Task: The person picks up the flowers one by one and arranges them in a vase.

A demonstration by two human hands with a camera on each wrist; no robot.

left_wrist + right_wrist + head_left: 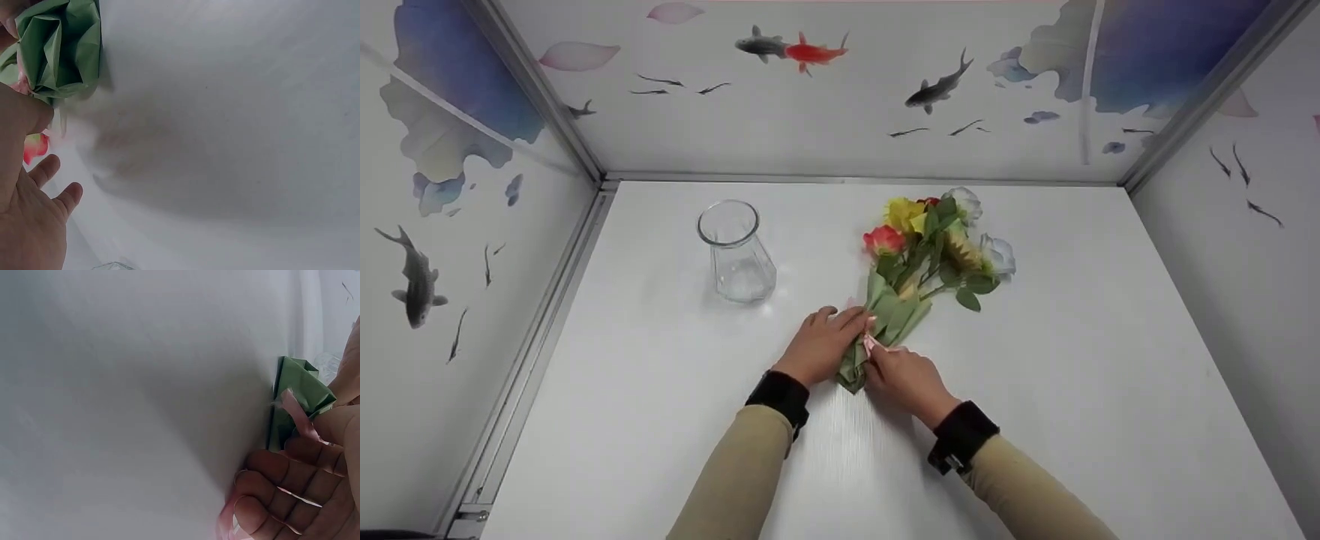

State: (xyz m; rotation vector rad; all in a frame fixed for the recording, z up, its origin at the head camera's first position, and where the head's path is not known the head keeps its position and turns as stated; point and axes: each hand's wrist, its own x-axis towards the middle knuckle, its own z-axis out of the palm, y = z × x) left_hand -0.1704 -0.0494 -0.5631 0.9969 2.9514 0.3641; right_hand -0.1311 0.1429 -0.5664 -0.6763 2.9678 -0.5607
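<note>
A bouquet of artificial-looking flowers (934, 236), wrapped in green paper (896, 311), lies slantwise on the white table, blooms pointing away. Around its gathered lower part runs a pink ribbon (869, 343). My right hand (911, 379) pinches the ribbon between thumb and forefinger; a loose ribbon end (298, 413) hangs over the paper in the right wrist view. From the other side, my left hand (825, 345) pinches at the ribbon with thumb and forefinger, its outer fingers spread in the left wrist view. A clear glass vase (742, 262) stands upright to the left of the bouquet.
White panels printed with fish and petals wall the table (607, 420) at the back and both sides. A metal frame rail (540, 322) runs along the left edge. Both wrists wear black bands (964, 435).
</note>
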